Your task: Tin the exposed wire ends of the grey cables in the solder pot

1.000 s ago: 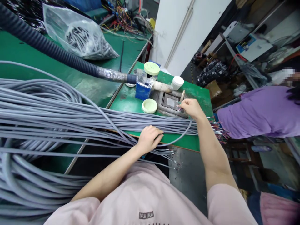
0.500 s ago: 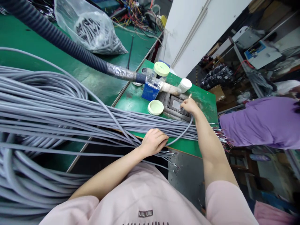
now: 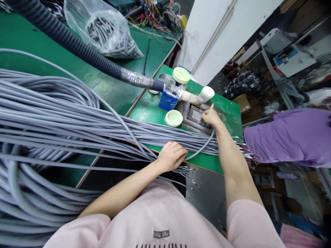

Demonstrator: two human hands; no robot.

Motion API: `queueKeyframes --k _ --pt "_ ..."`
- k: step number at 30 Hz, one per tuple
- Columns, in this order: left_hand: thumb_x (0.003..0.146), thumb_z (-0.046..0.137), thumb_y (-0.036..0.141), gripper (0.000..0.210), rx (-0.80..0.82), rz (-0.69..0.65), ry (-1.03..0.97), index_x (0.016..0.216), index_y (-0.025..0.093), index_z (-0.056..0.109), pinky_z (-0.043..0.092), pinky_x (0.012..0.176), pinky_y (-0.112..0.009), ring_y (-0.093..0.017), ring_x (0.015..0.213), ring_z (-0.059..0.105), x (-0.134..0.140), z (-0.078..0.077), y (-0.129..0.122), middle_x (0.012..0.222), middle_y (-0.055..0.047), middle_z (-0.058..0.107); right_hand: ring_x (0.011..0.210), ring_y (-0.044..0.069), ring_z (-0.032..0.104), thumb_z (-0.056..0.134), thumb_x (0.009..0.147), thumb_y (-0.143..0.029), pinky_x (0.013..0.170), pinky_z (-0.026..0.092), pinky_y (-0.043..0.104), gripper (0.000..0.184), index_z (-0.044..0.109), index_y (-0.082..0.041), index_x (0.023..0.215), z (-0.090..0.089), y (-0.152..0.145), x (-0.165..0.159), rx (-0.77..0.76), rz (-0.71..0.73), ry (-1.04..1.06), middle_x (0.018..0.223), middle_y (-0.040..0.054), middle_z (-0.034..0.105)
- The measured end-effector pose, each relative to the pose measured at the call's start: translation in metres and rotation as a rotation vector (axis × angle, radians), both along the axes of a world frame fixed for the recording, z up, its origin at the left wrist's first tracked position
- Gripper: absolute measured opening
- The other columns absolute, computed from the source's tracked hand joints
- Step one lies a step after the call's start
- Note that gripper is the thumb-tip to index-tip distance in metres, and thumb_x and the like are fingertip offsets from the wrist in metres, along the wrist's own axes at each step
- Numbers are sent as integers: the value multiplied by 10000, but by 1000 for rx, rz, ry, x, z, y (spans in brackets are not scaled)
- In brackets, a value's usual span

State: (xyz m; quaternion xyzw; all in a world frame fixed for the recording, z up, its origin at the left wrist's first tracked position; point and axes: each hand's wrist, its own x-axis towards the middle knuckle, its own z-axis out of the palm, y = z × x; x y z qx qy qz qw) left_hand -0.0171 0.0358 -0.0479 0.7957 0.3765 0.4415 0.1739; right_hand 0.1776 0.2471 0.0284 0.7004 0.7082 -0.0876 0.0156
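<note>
My right hand [image 3: 210,117] is closed around the end of a grey cable [image 3: 200,150], low over the small square pot [image 3: 190,112] with a silvery surface. Its fingertips hide the cable's tip, so I cannot tell whether it touches that surface. From this hand the cable bends down and back toward my left hand [image 3: 172,156]. The left hand is curled over grey cables at the table's front edge, knuckles up. Beside it runs a thick bundle of grey cables [image 3: 155,134], their stripped coloured ends at the right.
A round pale tub [image 3: 173,118], a lidded tub [image 3: 181,75] and a white cup [image 3: 207,93] surround the pot. A black corrugated hose [image 3: 90,60] ends above it, by a blue box [image 3: 167,100]. Behind lies a plastic bag [image 3: 111,34] of grey pieces. A person in purple [image 3: 289,137] is at right.
The whole view has shifted slightly, with the table things a little further right. My right hand stays at the pot with the cable, its fingertips slightly lower. My left hand keeps its place on the cables.
</note>
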Motion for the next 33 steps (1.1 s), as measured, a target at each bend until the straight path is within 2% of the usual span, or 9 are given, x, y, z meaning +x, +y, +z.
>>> queueKeyframes --k 5,11,15,19,21,23,28,30,33 --pt "888 492 240 168 23 16 -2 978 215 631 336 702 -325 -177 812 565 0 0 0 847 -44 683 449 92 427 579 704 -228 480 319 232 147 582 -147 582 33 -41 17 154 -31 419 444 -41 442" --pt "886 508 258 158 -3 34 5 954 204 640 343 704 -329 -180 821 570 1 1 0 867 -51 698 403 119 485 622 786 -343 449 383 266 169 579 -199 710 70 -187 68 216 -141 915 463 -35 492" --pt "895 498 245 170 -9 57 39 959 198 649 351 724 -334 -186 857 559 4 4 -1 920 -52 706 473 176 583 645 754 -419 527 478 323 222 585 -216 689 34 -281 117 73 -392 882 502 7 575" --pt "905 482 255 204 -7 122 208 1019 197 641 339 714 -354 -210 901 533 11 12 0 1000 -62 686 620 231 657 657 643 -479 582 525 349 300 639 -187 709 -27 -332 144 70 -674 496 639 70 676" --pt "893 503 271 204 2 151 319 1031 198 635 324 701 -370 -231 895 523 17 15 3 993 -71 671 671 231 665 654 643 -484 609 538 353 340 663 -177 790 -47 -341 132 21 -671 534 711 82 700" --pt "876 527 273 178 2 161 403 991 192 636 315 690 -380 -248 881 516 23 19 7 944 -79 652 691 208 674 625 704 -494 621 552 342 393 663 -159 907 -56 -340 103 -171 -569 836 793 93 714" --pt "890 486 237 127 -61 71 386 887 173 595 337 698 -373 -240 856 517 28 33 8 879 -83 615 614 156 667 654 757 -444 507 529 263 393 622 -174 1041 -50 -301 23 -494 -333 1423 820 55 700" --pt "909 447 231 135 -96 2 305 912 168 565 361 696 -352 -219 837 525 23 42 0 881 -73 612 599 148 661 650 757 -459 457 510 249 455 561 -215 1131 -43 -281 14 -361 -340 1644 909 52 700" --pt "911 444 236 115 -153 -102 157 918 169 537 404 704 -313 -182 797 539 13 55 -14 846 -49 604 509 90 586 583 799 -489 376 416 189 369 559 -228 1058 -26 -257 30 63 -458 1825 880 20 690"
